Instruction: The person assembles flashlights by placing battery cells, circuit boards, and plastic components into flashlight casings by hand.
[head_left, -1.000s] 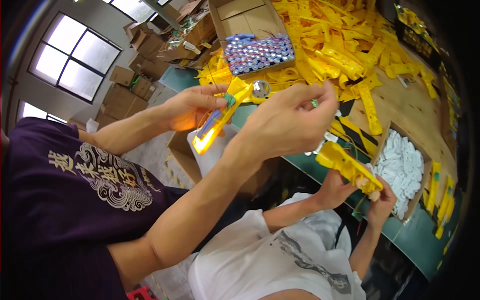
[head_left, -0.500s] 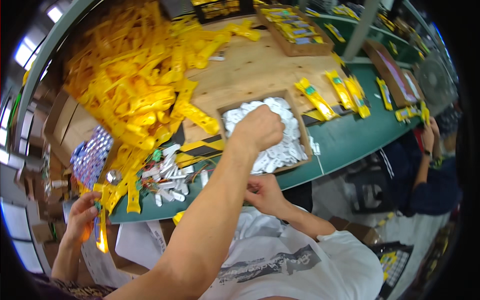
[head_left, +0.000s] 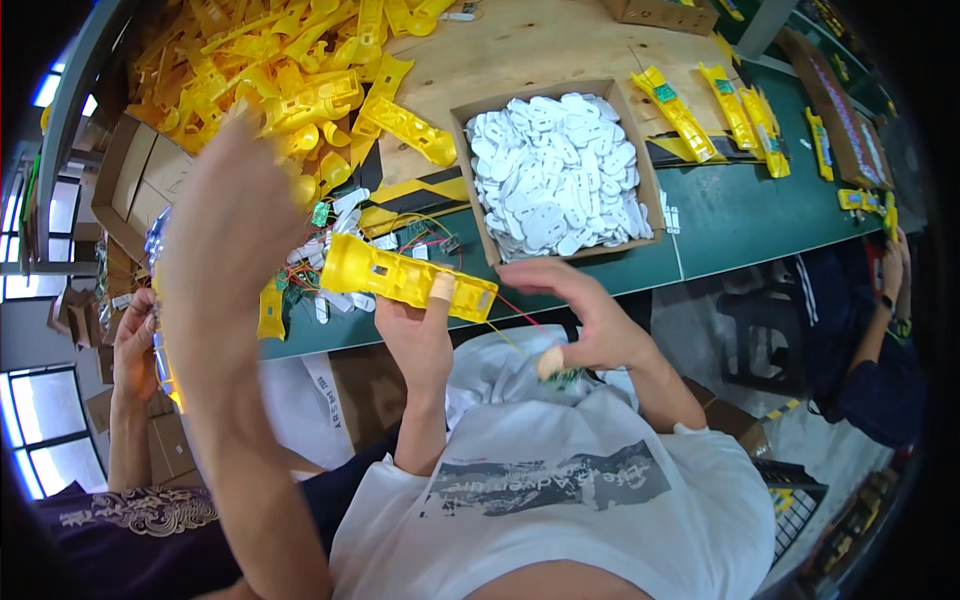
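My left hand (head_left: 418, 340) grips a yellow plastic shell (head_left: 400, 278), its hollow side up, with the covered thumb pressed on it. Right of it is my right hand (head_left: 600, 325), its fingers stretched leftward and its covered thumb apart from them. A red wire and a yellow wire run from the shell toward my right hand. A small green circuit board (head_left: 568, 380) shows just below that thumb; whether they touch I cannot tell. An open cardboard box (head_left: 642, 130) of white oval plastic pieces (head_left: 555, 180) stands on the bench just beyond my hands.
A co-worker's blurred arm (head_left: 225, 270) reaches across the left toward a heap of yellow shells (head_left: 300, 100); their other hand (head_left: 135, 340) holds a yellow part. Wired white modules (head_left: 350, 300) lie near the bench edge. Yellow units (head_left: 675, 115) line the right; another person (head_left: 850, 330) works there.
The co-worker's arm has swung from the white pieces leftward to the yellow heap. My left hand with the shell, hidden before, now shows. My right hand's fingers have spread. The view has shifted.
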